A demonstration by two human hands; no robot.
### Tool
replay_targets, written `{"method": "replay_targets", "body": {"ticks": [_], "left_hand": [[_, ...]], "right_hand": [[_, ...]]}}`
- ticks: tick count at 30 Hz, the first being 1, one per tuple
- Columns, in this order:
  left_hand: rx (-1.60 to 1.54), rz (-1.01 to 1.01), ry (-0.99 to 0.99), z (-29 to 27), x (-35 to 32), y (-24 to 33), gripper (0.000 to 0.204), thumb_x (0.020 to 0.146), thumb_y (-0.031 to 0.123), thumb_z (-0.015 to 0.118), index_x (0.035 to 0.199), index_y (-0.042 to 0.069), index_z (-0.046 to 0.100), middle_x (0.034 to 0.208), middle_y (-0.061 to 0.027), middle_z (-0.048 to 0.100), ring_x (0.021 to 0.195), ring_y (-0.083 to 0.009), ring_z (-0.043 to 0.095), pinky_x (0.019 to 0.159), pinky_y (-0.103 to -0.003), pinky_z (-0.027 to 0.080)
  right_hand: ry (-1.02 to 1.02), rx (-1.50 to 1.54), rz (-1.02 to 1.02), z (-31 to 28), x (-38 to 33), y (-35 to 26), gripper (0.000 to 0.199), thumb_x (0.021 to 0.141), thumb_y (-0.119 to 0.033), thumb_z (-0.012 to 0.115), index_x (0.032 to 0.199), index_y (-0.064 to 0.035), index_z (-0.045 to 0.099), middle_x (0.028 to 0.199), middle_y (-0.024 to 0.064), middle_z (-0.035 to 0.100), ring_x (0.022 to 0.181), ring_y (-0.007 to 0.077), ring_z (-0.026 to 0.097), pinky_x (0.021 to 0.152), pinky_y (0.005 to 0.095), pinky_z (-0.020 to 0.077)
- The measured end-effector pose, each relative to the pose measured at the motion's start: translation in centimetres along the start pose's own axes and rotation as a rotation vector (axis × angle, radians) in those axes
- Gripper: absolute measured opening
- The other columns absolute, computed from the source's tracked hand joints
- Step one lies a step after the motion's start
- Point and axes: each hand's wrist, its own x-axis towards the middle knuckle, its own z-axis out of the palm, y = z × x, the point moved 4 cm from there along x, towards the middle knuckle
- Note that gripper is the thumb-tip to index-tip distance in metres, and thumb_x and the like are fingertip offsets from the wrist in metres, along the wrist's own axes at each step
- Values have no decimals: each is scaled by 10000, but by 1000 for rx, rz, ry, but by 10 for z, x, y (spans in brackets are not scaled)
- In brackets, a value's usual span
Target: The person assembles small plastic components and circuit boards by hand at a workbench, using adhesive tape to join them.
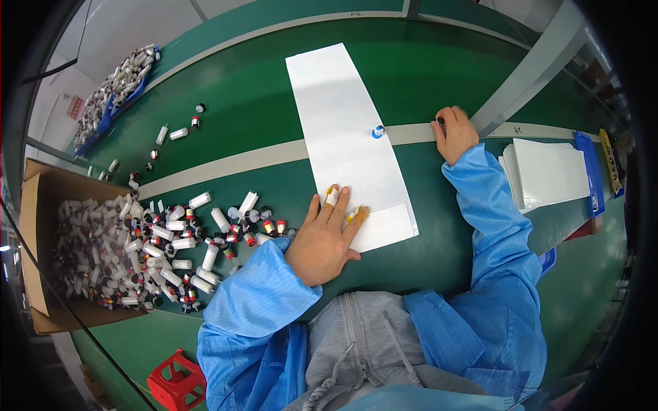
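Observation:
A long white sheet of paper (329, 89) lies across the green table. My left hand (321, 243) rests flat on its near end, fingers spread, with yellowish wraps on some fingertips. On the sheet's right edge stands a small bottle (378, 132) with blue and white on it and a dark top. To the right of the sheet, my right hand (456, 137) is closed, its fingers curled around a small dark piece (440, 121) mostly hidden by them. Left of my left hand spreads a heap of small white bottles (181, 243), with black caps and red bands among them.
A tipped cardboard box (34, 246) spills bottles at the left. Blue trays (104, 127) of bottles stand at the far left. White sheets (548, 175) are stacked at the right beside a blue holder (589, 175). A grey post (531, 65) rises near my right hand. A red stool (177, 380) stands below.

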Motion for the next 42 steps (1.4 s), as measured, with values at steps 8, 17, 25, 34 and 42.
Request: {"method": "replay_targets", "body": {"ticks": [8,17,25,34,42], "left_hand": [[66,11,94,-9,-2,11,637,790,274,695,1364,87,493,1449,-310,326,1315,-471,386,1072,-601,297],[349,-1,242,16,15,3,407,865,137,513,1254,28,566,1335,-250,505,1204,-405,524,1005,-494,433],[480,-190,435,2,67,-81,363,883,104,500,1235,66,578,1338,-155,504,1230,-312,512,979,-456,450],[308,-181,352,-1,55,-63,376,799,80,572,1169,42,627,1080,-74,576,939,-230,576,807,-328,520],[349,-176,431,7,34,-47,412,797,70,574,1206,50,623,1198,-80,582,1112,-229,573,910,-299,507]], "right_hand": [[-56,396,-300,29,10,-100,258,844,-247,684,982,-37,628,934,161,632,887,327,602,796,431,472],[-250,1022,460,83,76,-52,301,914,-278,645,923,22,627,731,68,620,616,141,540,579,302,447],[-379,1283,134,56,50,-111,184,890,-159,671,989,-7,643,798,44,639,733,105,578,667,247,492],[-379,782,-243,42,61,-173,191,868,-151,681,1001,-17,659,916,145,675,799,229,658,738,329,528],[-480,676,-346,44,44,-181,191,856,-160,683,978,-15,656,897,150,668,794,258,657,719,352,523]]}}
